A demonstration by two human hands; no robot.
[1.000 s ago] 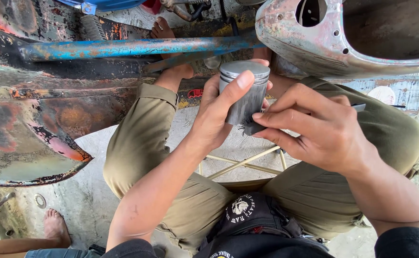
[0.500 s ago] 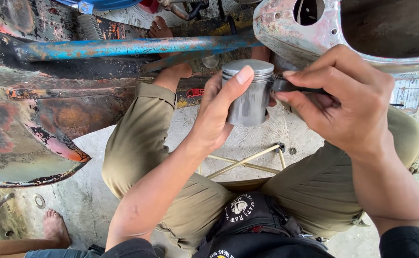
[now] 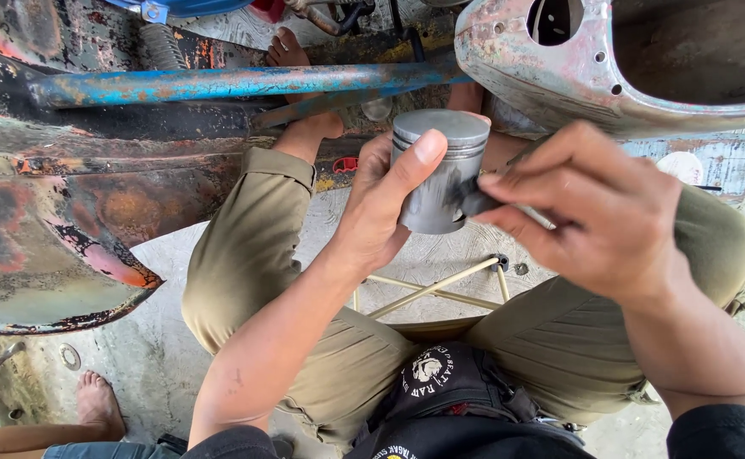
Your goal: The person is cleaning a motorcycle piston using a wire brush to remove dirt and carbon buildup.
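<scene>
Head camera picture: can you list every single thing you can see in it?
piston: one, grey metal, upright in the left hand
thin tool: one, dark tip against the piston's side, in the right hand
blue bar: one, chipped paint, across the top
rusty body panel: one, red-brown, left side
worn metal shell: one, faded pink-grey, top right
stool frame: one, pale rods, between the knees
washer: one, grey, on the floor at left
another person's foot: one, bare, bottom left
trousers: olive, both legs
left hand: grips the piston
right hand: pinches the tool
</scene>
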